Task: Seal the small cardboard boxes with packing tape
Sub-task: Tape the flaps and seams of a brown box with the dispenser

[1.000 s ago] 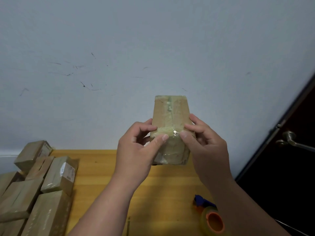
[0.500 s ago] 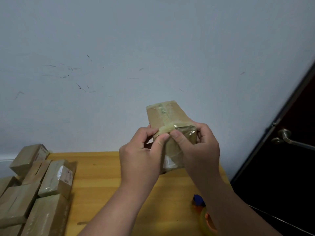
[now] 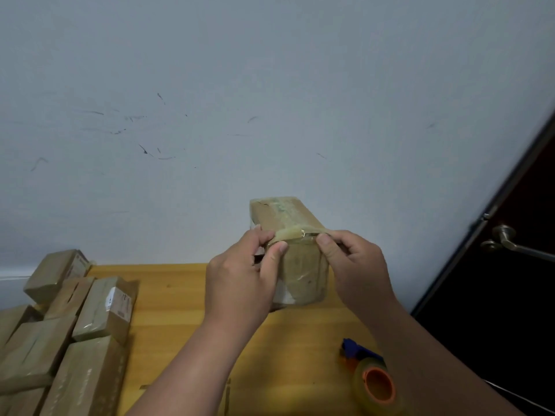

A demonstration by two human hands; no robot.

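Note:
I hold a small brown cardboard box [image 3: 300, 265] up above the wooden table [image 3: 180, 301], in front of the wall. A yellowish strip of packing tape [image 3: 292, 232] runs along its top face and folds over the near top edge. My left hand [image 3: 243, 280] grips the box's left side, its thumb pressing the tape at the edge. My right hand [image 3: 354, 265] grips the right side, thumb on the tape's right end. A tape roll with an orange core on a blue dispenser [image 3: 375, 382] lies on the table at the lower right.
Several small cardboard boxes [image 3: 102, 304] lie crowded at the table's left end, some with tape on them. A dark door with a metal lever handle [image 3: 510, 244] stands at the right. The pale wall [image 3: 270, 100] rises right behind the table.
The box has turned a little so its top face slants left. Both thumbs have slid outward along the tape at the near top edge.

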